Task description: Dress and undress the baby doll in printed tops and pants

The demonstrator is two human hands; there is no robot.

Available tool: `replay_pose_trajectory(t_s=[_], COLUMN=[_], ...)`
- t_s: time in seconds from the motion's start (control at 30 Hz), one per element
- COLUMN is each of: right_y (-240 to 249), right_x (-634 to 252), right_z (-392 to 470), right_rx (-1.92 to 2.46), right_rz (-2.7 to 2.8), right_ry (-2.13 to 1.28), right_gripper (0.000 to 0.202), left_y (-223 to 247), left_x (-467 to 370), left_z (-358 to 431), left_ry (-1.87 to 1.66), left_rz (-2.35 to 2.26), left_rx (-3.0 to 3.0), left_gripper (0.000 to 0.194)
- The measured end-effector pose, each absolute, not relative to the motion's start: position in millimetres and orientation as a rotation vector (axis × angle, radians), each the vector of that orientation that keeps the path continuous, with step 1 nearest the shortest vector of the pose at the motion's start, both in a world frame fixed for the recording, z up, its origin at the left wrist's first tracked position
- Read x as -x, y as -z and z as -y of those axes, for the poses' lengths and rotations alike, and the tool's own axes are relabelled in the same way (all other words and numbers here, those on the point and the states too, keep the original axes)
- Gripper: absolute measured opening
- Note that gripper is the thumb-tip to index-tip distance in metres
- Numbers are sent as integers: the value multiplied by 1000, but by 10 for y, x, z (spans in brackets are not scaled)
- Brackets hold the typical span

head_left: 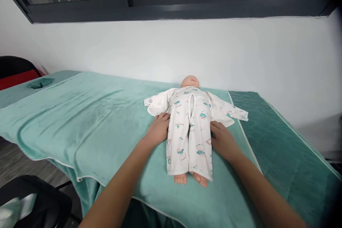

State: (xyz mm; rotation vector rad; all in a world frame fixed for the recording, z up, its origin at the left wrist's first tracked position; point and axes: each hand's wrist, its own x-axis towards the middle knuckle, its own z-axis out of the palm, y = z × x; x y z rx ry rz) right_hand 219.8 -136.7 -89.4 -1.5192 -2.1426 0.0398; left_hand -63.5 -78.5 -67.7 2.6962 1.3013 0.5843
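Note:
A baby doll [190,81] lies on its back, its head toward the wall and its bare feet toward me. It wears a white top [160,102] with sleeves spread to both sides. White printed baby trousers [178,139] cover its front from chest to ankles, with a slit at the upper middle. My left hand [159,128] is closed at the left side edge of the trousers. On the opposite edge, my right hand [223,139] is also closed, fingers curled against the cloth. Both thumbs are partly hidden.
A light green blanket [107,114] covers most of the bed, over a darker green quilted cover [280,142] at the right. Behind stands a white wall [120,50] below a barred window. A black chair [40,192] stands at lower left with pale cloth on it.

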Motion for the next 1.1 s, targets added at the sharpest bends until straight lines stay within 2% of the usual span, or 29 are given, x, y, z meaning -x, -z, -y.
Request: replay_pose_trajectory(t_s=[0.17, 0.3, 0.53, 0.73, 0.97, 1.1], right_y=[890, 857, 845, 858, 832, 833], right_x=[-2190, -2157, -2238, -2230, -2220, -2221], right_z=[1371, 1401, 1445, 1442, 1474, 1465], right_rx=[1646, 1681, 1518, 1526, 1426, 1406], right_rz=[2109, 2127, 2160, 2140, 1947, 2010], right_ry=[125, 223, 9, -7, -36, -112], right_gripper=[14, 16, 12, 13, 13, 14], left_y=[700, 715, 742, 722, 703, 685], left_x=[656, 650, 665, 647, 679, 682], left_z=[761, 741, 722, 752, 783, 791], left_ry=[-549, -569, -645, -685, -894, -813], left_rz=[-1313, -1332, -1355, -1347, -1245, -1212], left_rx=[-2695, -2687, -2636, -2664, -2567, -2575], left_gripper=[34, 33, 29, 26, 20, 21])
